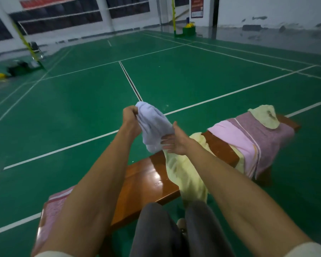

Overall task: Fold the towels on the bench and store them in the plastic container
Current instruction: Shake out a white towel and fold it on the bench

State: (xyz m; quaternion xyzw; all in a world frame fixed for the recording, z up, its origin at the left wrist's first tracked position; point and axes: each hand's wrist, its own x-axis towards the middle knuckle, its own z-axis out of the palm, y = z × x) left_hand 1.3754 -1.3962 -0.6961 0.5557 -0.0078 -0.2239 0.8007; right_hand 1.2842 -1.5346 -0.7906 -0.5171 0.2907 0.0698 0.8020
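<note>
Green sports-court floor (93, 93) with white lines, glossy brown wooden bench (146, 180) running across the near foreground. Nearest on it: folded pink terry towel (52, 206) at the near-left end, then a crumpled pale-yellow towel (187, 175) draped over the edge.

Above the bench, left hand (130, 115) pinches the top of a bunched pale lavender-white towel (153, 125), held up in the air. Right hand (174, 140) has fingers straight and spread, pressing against the towel's lower part.

Further along: mauve-and-pink striped towel (256, 143) hanging over the bench, a small yellow cloth (265, 115) on top.

Step, my read: opening out the held towel before folding. Next: find two corners, spread it flat.

Plastic container not in view. Red wall posters too blurred to read.
</note>
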